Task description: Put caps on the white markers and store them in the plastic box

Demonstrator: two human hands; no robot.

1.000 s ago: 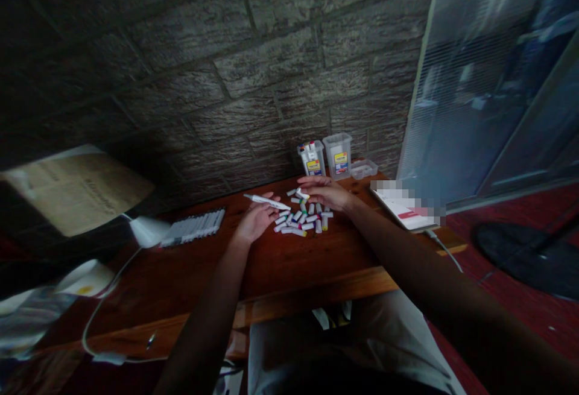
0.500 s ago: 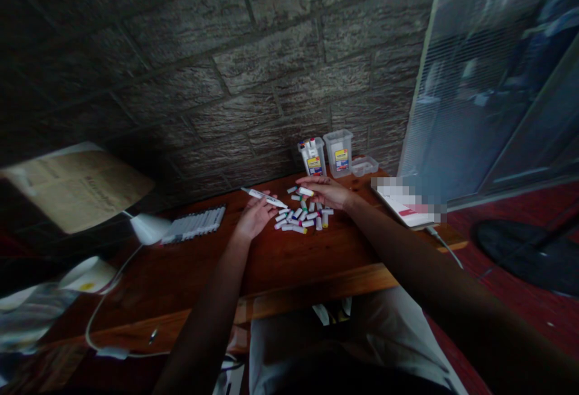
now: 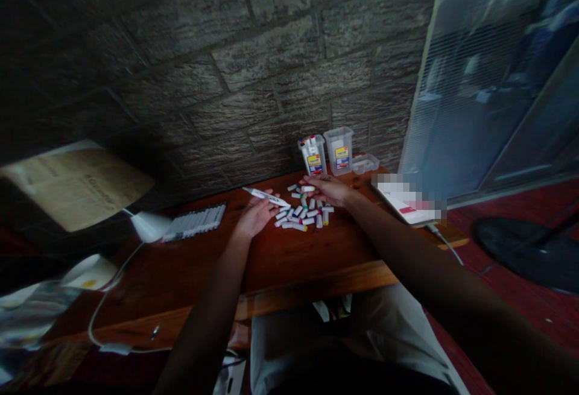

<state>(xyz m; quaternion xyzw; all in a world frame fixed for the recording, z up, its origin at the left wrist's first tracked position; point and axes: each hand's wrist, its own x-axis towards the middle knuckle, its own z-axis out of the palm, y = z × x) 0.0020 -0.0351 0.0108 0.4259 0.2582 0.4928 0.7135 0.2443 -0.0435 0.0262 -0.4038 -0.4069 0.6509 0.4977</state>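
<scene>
My left hand [image 3: 254,216] holds a white marker [image 3: 265,196] by its middle, the pen lying slanted above the wooden desk [image 3: 271,256]. My right hand [image 3: 329,190] pinches a small white marker cap [image 3: 307,189] over a pile of several loose caps [image 3: 304,214] with coloured ends. The two hands sit close together, the cap a short way right of the marker's tip. A row of several white markers [image 3: 194,224] lies side by side on the desk to the left.
Two clear plastic tubs [image 3: 325,154] stand at the stone wall, one with markers inside, and a shallow lid [image 3: 364,164] beside them. A white device [image 3: 407,202] with a cable sits at the right edge. A lamp [image 3: 149,227], cable and papers lie left.
The view has shifted slightly. My right hand with the cap has lifted a little and moved towards the marker; my left hand keeps the marker in nearly the same place.
</scene>
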